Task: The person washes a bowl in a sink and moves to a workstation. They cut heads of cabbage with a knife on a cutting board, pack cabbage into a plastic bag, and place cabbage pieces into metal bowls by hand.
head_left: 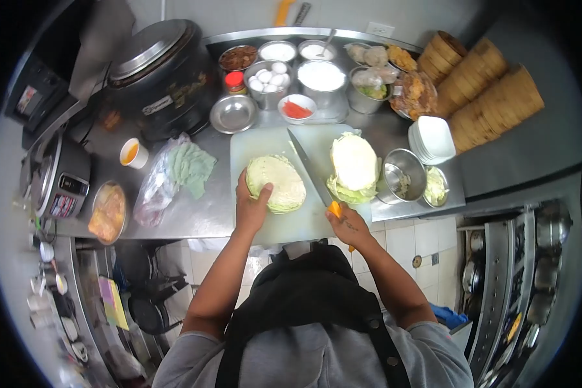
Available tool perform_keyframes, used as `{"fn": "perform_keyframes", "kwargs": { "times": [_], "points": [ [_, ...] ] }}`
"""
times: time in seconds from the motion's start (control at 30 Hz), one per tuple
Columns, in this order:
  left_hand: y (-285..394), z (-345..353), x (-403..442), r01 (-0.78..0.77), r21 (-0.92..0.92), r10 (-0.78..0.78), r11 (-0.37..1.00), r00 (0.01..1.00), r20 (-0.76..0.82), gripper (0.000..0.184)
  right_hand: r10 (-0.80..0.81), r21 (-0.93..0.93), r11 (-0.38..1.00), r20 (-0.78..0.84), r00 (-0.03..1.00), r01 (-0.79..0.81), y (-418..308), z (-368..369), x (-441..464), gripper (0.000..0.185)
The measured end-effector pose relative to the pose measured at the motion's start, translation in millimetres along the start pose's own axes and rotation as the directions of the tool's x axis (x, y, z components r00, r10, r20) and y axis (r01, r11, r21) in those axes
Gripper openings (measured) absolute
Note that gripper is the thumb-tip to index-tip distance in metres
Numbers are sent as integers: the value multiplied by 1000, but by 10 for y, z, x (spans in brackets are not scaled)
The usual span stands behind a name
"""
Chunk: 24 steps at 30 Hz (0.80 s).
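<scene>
A cut cabbage half (278,184) rests on the white cutting board (252,229), its pale cut face showing. My left hand (253,205) grips its left side, thumb on top and fingers around the outer leaves. In my right hand (350,225) is a knife (309,167) with an orange handle. Its blade points away from me over the board, to the right of that cabbage and apart from it. Another cabbage piece (354,161), cut face up, lies on the board's right side, right of the blade.
Right of the board stand a metal pot (402,176), a bowl of cabbage scraps (437,187) and stacked white dishes (431,141). Behind are a bowl of eggs (269,79) and a small metal bowl (234,114). A plastic bag (161,178), a cloth (193,167) and a cup (134,154) lie left.
</scene>
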State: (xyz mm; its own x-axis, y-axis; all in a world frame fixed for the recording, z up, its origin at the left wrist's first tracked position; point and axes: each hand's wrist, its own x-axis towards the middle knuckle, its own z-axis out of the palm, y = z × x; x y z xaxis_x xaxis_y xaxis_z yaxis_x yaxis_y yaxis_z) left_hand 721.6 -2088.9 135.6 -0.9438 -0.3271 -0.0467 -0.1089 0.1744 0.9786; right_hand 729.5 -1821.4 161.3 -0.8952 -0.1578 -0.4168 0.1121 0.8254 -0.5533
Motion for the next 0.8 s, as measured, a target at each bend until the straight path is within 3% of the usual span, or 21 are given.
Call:
{"fn": "perform_keyframes", "kwargs": {
  "times": [0.07, 0.13, 0.17, 0.23, 0.3, 0.37, 0.43, 0.6, 0.67, 0.73, 0.8],
  "points": [
    [160, -4, -59, 31, -14, -31, 999, 999, -25, 80, -45, -34, 998, 3, 999, 45, 13, 10, 22, 44],
    [535, -5, -194, 381, -353, -344, 855, 924, 165, 81, -70, -134, 989, -37, 997, 65, 17, 52, 64, 45],
    [252, 38, -175, 225, -443, -198, 868, 974, 107, 80, -103, -134, 986, -16, 995, 100, 13, 79, 80, 45],
    [119, 11, -212, 240, -511, -233, 826, 969, 78, 78, -230, -126, 969, -159, 960, 212, -7, 135, 121, 41],
    [101, -44, -314, 250, -579, -266, 776, 962, 58, 75, -281, -167, 952, -152, 948, 255, -20, 157, 212, 41],
    [123, -106, -472, 252, -739, -312, 624, 948, 60, 69, -323, -208, 934, -140, 936, 291, 4, 196, 309, 41],
    [136, -201, -580, 217, -690, -321, 690, 947, -23, 66, -462, -247, 871, -112, 880, 426, 76, 197, 369, 44],
    [209, -271, -636, 171, -537, -315, 826, 930, -188, 56, -456, -279, 847, 54, 888, 452, 29, -115, 177, 49],
    [306, -261, -649, 239, -523, -401, 818, 889, -222, 55, -649, -275, 745, -92, 755, 607, -8, -356, 49, 56],
    [282, -238, -631, 211, -569, -388, 795, 897, -210, 54, -680, -320, 723, -174, 712, 612, 70, -551, 89, 59],
    [211, -208, -532, 179, -614, -366, 769, 910, -193, 54, -638, -246, 762, -440, 632, 599, 187, -711, 170, 58]
  ]
}}
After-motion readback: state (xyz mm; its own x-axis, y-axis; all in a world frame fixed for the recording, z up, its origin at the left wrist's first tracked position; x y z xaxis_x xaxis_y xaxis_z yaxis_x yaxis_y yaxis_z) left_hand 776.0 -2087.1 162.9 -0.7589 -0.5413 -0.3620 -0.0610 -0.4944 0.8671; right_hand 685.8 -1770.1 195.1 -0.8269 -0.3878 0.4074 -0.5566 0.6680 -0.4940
